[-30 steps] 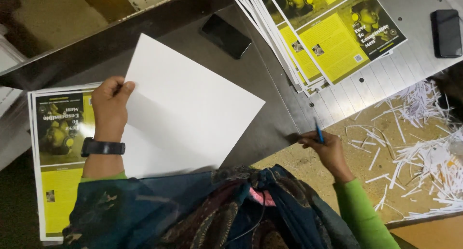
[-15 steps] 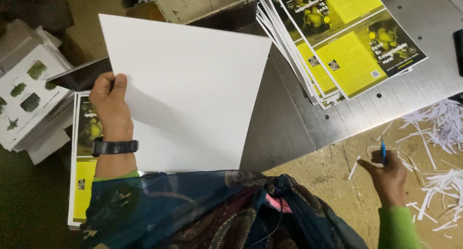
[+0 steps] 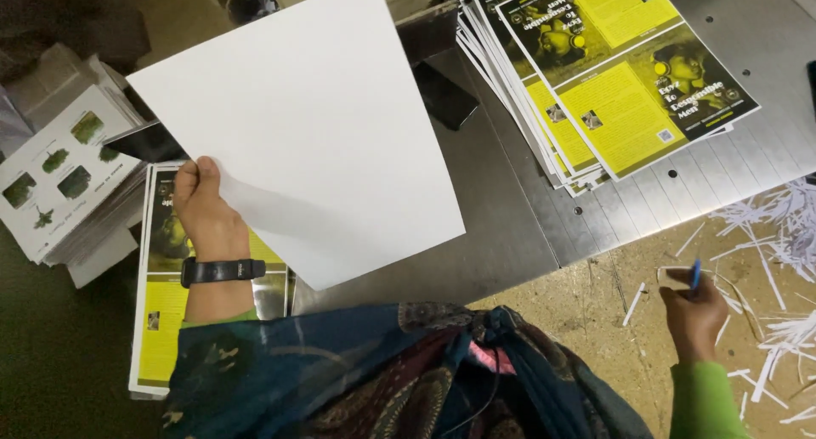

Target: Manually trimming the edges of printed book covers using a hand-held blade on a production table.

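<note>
Lifted higher and tilted since earlier frame: blank white sheet (image 3: 314,124), pinched at lower left edge by left hand (image 3: 204,209), held over bench's (image 3: 510,226) left part. Beneath wrist, stack of yellow-black prints (image 3: 161,320) at bench's left edge. Right hand (image 3: 693,316) closed around blue pen (image 3: 694,275), beyond bench's front edge, over paper strips (image 3: 782,235). Fanned stack of yellow-black posters (image 3: 612,73) near bench's far right corner.

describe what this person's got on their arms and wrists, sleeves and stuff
Both arms wear bright green long sleeves. The left hand has a black band, a watch or tracker, strapped round the wrist just ahead of the cuff. The right hand is bare, with no band showing, and its green sleeve reaches to the wrist. Neither hand is gloved.
</note>
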